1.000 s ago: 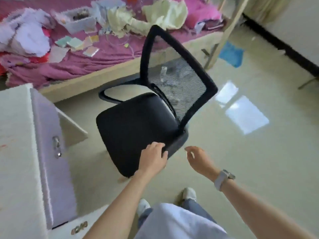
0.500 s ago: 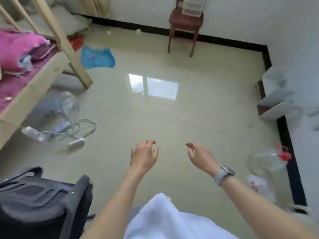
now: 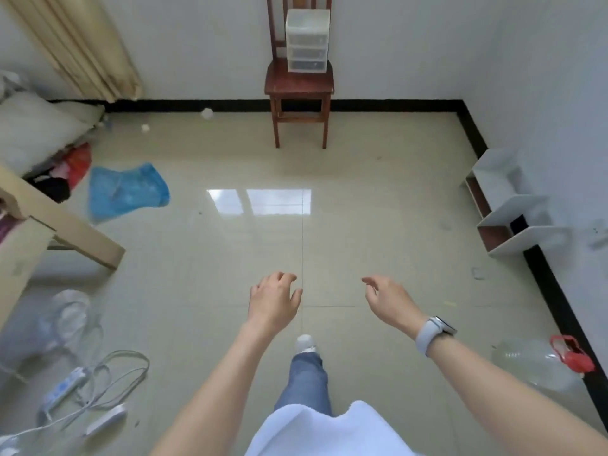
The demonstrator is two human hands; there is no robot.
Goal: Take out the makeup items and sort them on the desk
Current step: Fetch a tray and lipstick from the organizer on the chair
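The floor [image 3: 230, 258] is laid with glossy cream tiles, and a bright window reflection [image 3: 260, 201] is seen at its centre. White walls [image 3: 204, 44] are edged with a black skirting [image 3: 378, 105]. A dark wooden chair [image 3: 298, 93] is set against the far wall. Beige curtains [image 3: 82, 44] are hung at far left. A light wooden bed frame [image 3: 49, 232] is seen at left.

a wooden chair [image 3: 298, 81] is standing against the far wall; a blue plastic bag [image 3: 125, 189] is lying on the floor [image 3: 230, 251].
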